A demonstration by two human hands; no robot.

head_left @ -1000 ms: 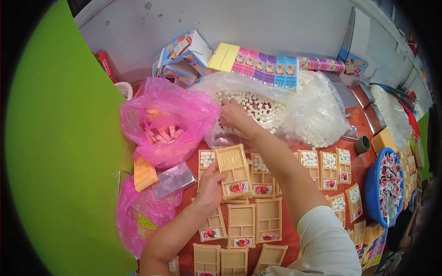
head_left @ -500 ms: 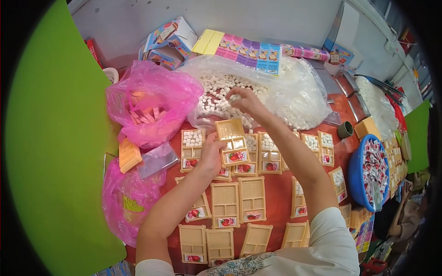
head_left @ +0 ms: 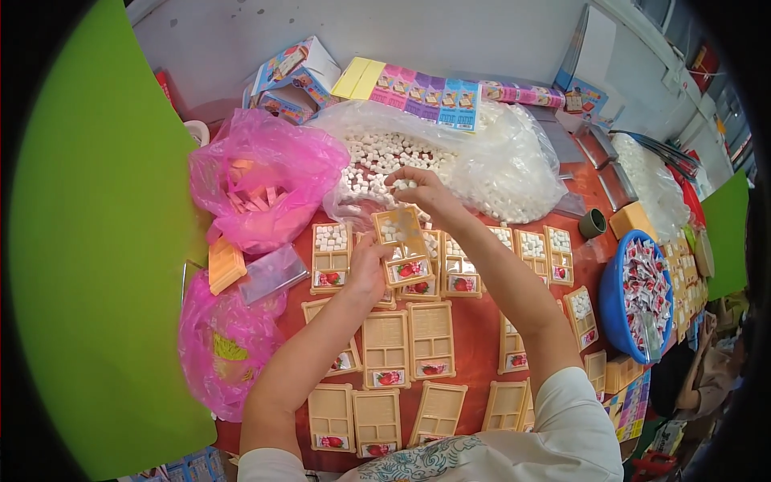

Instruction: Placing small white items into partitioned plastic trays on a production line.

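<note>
My left hand (head_left: pixel 368 271) grips a tan compartment tray (head_left: pixel 419 246) by its left side, lifted and tilted above the other trays. A small packet with a strawberry picture (head_left: pixel 408 271) lies in its lower compartment, and a few white cubes (head_left: pixel 391 231) are in the large upper one. Just above this tray is my right hand (head_left: pixel 422 189), its fingers curled around small white marshmallow-like cubes (head_left: pixel 404 185). Behind it, many more such cubes (head_left: pixel 385 153) spill from a clear plastic bag (head_left: pixel 506 173).
Rows of tan trays (head_left: pixel 385 341) cover the red table, some with cubes. Pink bags (head_left: pixel 269 161) stand at left near a stack of orange pieces (head_left: pixel 226 267). A blue basin of packets (head_left: pixel 617 301) and a dark green cup (head_left: pixel 593 223) are at right. Printed cartons (head_left: pixel 293 76) stand behind.
White cubes now show in the held tray's upper compartment, which looked bare before. My right hand has shifted slightly left and down, closer over the tray. The whole view has also shifted a little.
</note>
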